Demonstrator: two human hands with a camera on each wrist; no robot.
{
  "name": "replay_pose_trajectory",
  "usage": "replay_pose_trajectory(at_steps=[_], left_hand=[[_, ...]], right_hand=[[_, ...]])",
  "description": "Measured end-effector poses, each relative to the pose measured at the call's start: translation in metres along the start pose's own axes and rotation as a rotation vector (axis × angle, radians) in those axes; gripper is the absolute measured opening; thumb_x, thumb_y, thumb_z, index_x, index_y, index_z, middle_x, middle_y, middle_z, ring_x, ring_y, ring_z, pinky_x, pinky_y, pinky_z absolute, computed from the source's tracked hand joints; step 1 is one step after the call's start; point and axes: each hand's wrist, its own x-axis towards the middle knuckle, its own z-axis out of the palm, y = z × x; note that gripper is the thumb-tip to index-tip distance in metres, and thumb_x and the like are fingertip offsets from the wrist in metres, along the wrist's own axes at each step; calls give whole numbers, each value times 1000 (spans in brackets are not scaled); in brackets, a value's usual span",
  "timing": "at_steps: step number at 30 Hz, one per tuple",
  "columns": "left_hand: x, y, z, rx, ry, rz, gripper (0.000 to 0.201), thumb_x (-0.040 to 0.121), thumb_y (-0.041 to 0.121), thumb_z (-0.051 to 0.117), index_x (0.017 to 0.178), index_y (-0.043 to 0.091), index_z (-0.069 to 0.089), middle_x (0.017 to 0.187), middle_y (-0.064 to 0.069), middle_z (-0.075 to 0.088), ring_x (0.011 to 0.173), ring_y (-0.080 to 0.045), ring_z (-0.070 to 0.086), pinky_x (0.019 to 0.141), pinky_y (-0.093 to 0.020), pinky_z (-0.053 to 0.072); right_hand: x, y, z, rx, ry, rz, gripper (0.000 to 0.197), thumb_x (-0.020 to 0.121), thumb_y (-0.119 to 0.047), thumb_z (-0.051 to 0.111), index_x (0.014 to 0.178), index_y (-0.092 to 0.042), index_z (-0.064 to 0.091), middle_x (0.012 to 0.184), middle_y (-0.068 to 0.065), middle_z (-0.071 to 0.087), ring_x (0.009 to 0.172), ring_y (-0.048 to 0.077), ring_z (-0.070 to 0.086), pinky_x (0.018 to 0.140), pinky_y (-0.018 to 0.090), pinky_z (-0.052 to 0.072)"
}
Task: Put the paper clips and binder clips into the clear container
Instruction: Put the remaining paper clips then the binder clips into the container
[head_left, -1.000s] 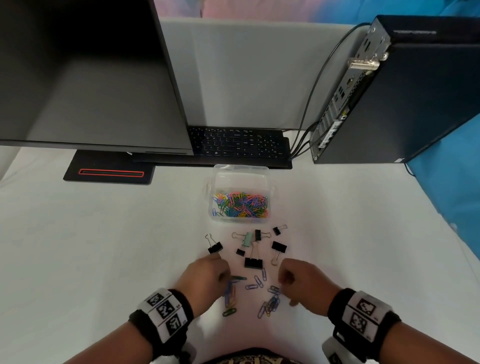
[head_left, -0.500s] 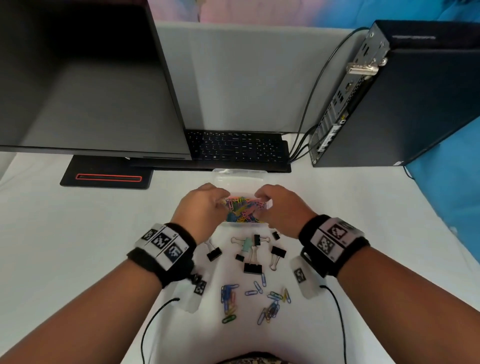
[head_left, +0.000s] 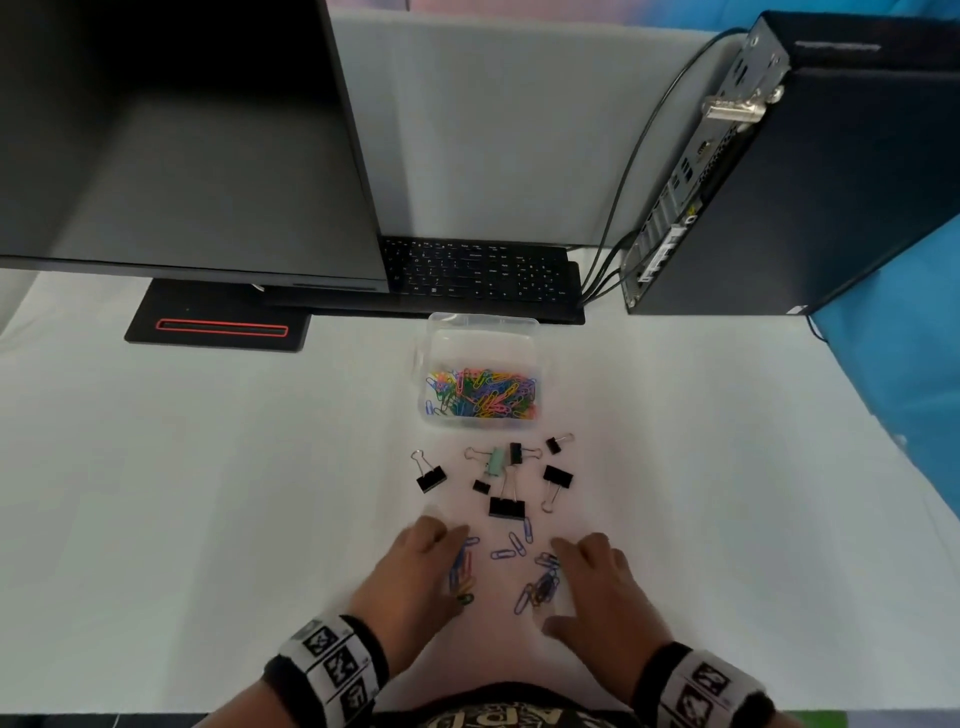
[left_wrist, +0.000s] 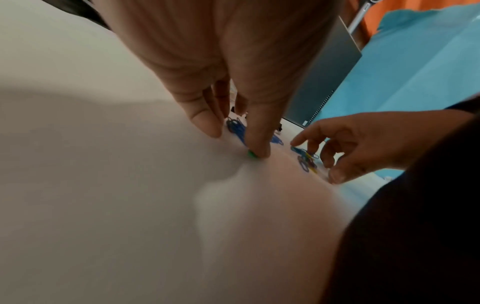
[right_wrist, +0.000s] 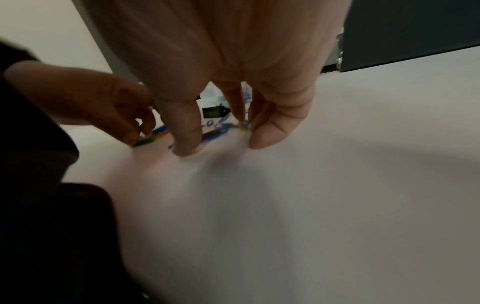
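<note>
The clear container (head_left: 483, 326) stands mid-table, with many coloured paper clips (head_left: 480, 393) inside. In front of it lie several binder clips, among them a black one (head_left: 431, 478), a larger black one (head_left: 506, 507) and a mint one (head_left: 494, 461). Nearer me are loose paper clips in a left pile (head_left: 462, 571) and a right pile (head_left: 543, 588). My left hand (head_left: 434, 558) reaches down over the left pile, its thumb on a green clip (left_wrist: 250, 153). The right hand (head_left: 582, 577) straddles the right pile (right_wrist: 221, 128), its spread fingertips on the table. Neither hand has lifted anything.
A black monitor (head_left: 182, 145) on its base (head_left: 218, 326) stands back left, a keyboard (head_left: 478, 270) right behind the container, a computer tower (head_left: 805, 182) with cables (head_left: 621, 218) back right. Blue cloth (head_left: 904, 364) lies past the table's right edge.
Both hands went from the loose clips up to the container, and have now come back down to the loose paper clips near the front edge.
</note>
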Motion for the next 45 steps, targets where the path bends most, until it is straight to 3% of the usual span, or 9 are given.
replay_pose_trajectory(at_steps=[5, 13, 18, 23, 29, 35, 38, 41, 45], left_hand=[[17, 13, 3, 87, 41, 58, 55, 87, 32, 62, 138, 27, 41, 121, 0, 41, 109, -20, 42, 93, -32, 44], [24, 22, 6, 205, 54, 142, 21, 93, 22, 50, 113, 22, 56, 113, -4, 43, 98, -24, 45, 78, -36, 51], [16, 16, 5, 258, 23, 127, 22, 80, 8, 63, 98, 20, 59, 101, -3, 47, 84, -23, 50, 57, -34, 53], [18, 21, 1, 302, -46, 56, 30, 85, 2, 47, 110, 18, 52, 111, -4, 40, 94, -24, 44, 71, -38, 52], [29, 23, -10, 171, -158, -39, 19, 82, 4, 45, 90, 17, 55, 101, -4, 46, 84, -26, 54, 72, -37, 51], [33, 15, -32, -39, -225, -64, 14, 75, 8, 60, 76, 22, 58, 93, 2, 52, 80, -18, 53, 67, -24, 41], [30, 8, -48, -196, -253, -105, 16, 71, 5, 62, 72, 21, 59, 82, 3, 58, 69, -14, 57, 64, -30, 52], [34, 5, -73, -446, -201, -163, 22, 73, -6, 62, 70, 15, 63, 76, -7, 65, 58, -14, 61, 57, -31, 57], [70, 4, -117, -524, 30, -169, 25, 75, -12, 63, 69, 12, 64, 69, -8, 63, 52, -10, 58, 55, -30, 53]], right_hand=[[21, -17, 12, 24, 118, -60, 58, 89, -27, 60, 140, -26, 34, 123, 3, 34, 108, 26, 43, 89, 34, 48], [35, -22, 9, -68, 126, -108, 27, 86, -9, 56, 109, -19, 47, 113, 7, 44, 92, 25, 47, 70, 34, 49], [30, -15, 9, -111, 80, -116, 22, 86, -6, 53, 99, -22, 47, 106, 2, 45, 85, 21, 45, 66, 33, 47], [34, -22, 0, -34, 39, -58, 15, 86, -5, 49, 86, -20, 47, 99, 4, 46, 83, 23, 47, 69, 35, 48], [37, -26, -8, 33, -10, -34, 20, 83, 0, 46, 78, -20, 47, 95, 3, 48, 78, 21, 48, 65, 27, 39], [42, -12, -21, 192, -123, 26, 15, 80, -4, 55, 75, -18, 57, 90, 0, 56, 76, 18, 58, 67, 31, 53], [39, -4, -35, 391, -189, 119, 16, 79, 0, 56, 76, -15, 60, 85, 4, 64, 67, 19, 65, 62, 33, 59], [47, -6, -65, 528, -168, 121, 10, 81, 3, 62, 78, -7, 62, 81, 10, 67, 63, 19, 67, 63, 36, 60], [89, -23, -116, 686, 61, 94, 12, 82, 7, 65, 77, -4, 62, 75, 15, 67, 58, 20, 67, 66, 42, 61]])
